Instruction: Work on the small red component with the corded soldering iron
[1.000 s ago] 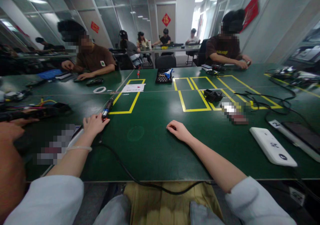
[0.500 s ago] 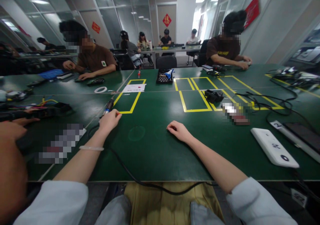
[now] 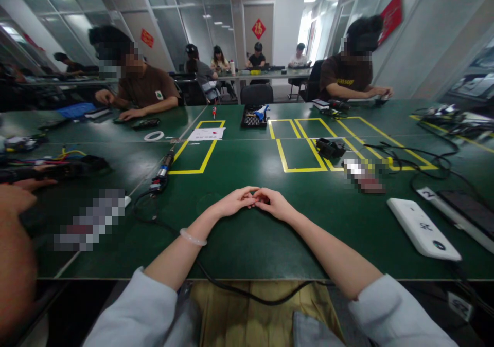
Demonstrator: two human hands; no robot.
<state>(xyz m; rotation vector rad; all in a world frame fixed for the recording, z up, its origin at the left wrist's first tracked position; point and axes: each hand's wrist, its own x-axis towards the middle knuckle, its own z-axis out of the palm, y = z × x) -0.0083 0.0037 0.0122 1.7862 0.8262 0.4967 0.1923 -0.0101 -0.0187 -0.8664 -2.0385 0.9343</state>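
Note:
My left hand and my right hand meet above the green table, fingertips touching. Both have curled fingers; whether something small lies between them is hidden. A pale bracelet circles my left wrist. To the left of my hands lies a slim black corded tool with a blue band, which looks like an electric screwdriver. Its black cable loops down past the table's front edge.
Yellow tape outlines mark the table, one under a paper sheet. A black part, a white power bank and tangled cables lie right. A black tray stands behind. A co-worker's arm reaches in left.
My left hand has come away from the corded tool and moved right to meet my right hand. My right hand has stayed nearly in place.

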